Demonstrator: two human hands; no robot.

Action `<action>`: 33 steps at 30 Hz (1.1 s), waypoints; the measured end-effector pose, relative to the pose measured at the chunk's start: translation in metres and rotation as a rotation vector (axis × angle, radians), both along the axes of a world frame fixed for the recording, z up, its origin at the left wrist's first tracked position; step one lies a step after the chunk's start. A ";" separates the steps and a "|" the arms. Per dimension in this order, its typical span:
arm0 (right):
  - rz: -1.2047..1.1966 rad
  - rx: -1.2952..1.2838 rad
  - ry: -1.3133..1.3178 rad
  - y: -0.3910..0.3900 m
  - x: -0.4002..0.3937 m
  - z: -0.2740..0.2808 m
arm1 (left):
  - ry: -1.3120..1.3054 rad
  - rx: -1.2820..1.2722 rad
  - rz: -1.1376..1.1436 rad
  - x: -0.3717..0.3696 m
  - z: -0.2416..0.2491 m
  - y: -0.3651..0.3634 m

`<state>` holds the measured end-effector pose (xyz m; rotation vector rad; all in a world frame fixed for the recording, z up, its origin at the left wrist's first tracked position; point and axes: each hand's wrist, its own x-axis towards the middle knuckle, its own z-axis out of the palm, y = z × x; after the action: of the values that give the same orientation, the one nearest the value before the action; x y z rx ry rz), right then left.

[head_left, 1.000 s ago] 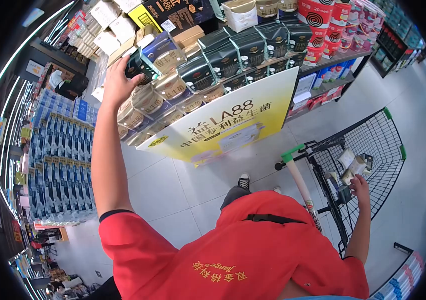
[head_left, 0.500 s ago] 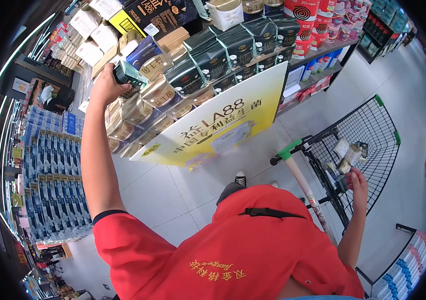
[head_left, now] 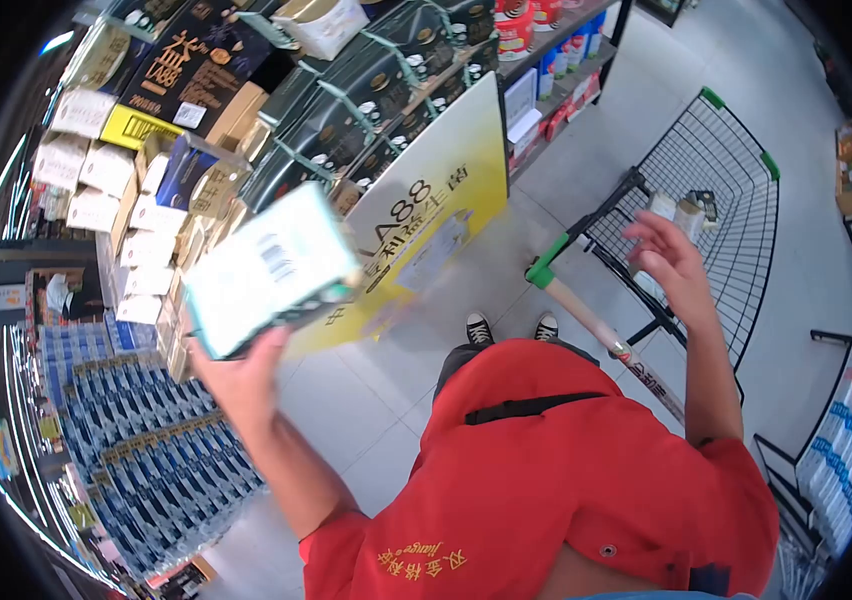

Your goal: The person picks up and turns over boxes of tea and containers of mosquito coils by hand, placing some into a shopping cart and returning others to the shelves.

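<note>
My left hand (head_left: 244, 372) grips a tissue pack (head_left: 274, 262) by its near end. The pack is pale mint and white with a barcode facing up, has dark edges, and is blurred by motion. It is held in front of the display shelf, over the left end of a white and yellow sign board (head_left: 446, 190). My right hand (head_left: 678, 268) hovers over the near end of a shopping cart (head_left: 618, 345), fingers loosely apart and nothing in them. Inside the cart lie several small packs (head_left: 691, 215), partly hidden by my right hand.
Dark green packs (head_left: 346, 110) are stacked behind the sign, with white packs (head_left: 91, 165) and a black box (head_left: 201, 75) to their left. Stacked blue packs (head_left: 166, 450) stand at left. A rack of packs (head_left: 841, 430) is at right.
My left hand has pulled the tissue pack off the display towards me and turned its barcode side up. My right hand has risen over the cart's near end. The view has shifted.
</note>
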<state>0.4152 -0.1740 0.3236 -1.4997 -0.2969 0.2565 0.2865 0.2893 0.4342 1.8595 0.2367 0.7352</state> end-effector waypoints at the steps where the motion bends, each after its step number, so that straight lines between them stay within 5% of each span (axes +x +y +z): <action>1: 0.081 0.022 -0.025 0.014 0.003 0.004 | 0.014 -0.062 -0.086 0.016 -0.012 -0.029; 6: 0.154 -0.219 -0.341 0.074 0.014 0.034 | 0.079 -0.183 -0.322 0.073 -0.056 -0.118; 14: 0.063 -0.216 -0.471 0.069 0.013 0.024 | 0.081 -0.157 -0.602 0.094 -0.079 -0.163; 17: -0.008 -0.188 -0.299 0.056 0.007 0.022 | 0.203 -0.501 -0.652 0.099 -0.073 -0.175; 19: 0.036 0.024 0.223 0.049 0.009 0.015 | 0.143 -0.377 -0.942 0.113 -0.072 -0.168; 21: 0.088 0.126 0.434 0.052 0.009 0.002 | 0.326 -0.176 -0.968 0.121 -0.052 -0.181; 23: 0.150 0.550 0.842 0.054 -0.001 -0.012 | 0.526 -0.012 -0.823 0.143 -0.047 -0.197; 33: 0.058 0.821 0.897 0.039 -0.008 -0.033 | 0.509 -0.054 -0.914 0.146 -0.056 -0.226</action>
<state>0.4074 -0.1346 0.2904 -0.4707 0.2653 0.7200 0.4327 0.0632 0.3779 1.8137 -0.2708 -0.3683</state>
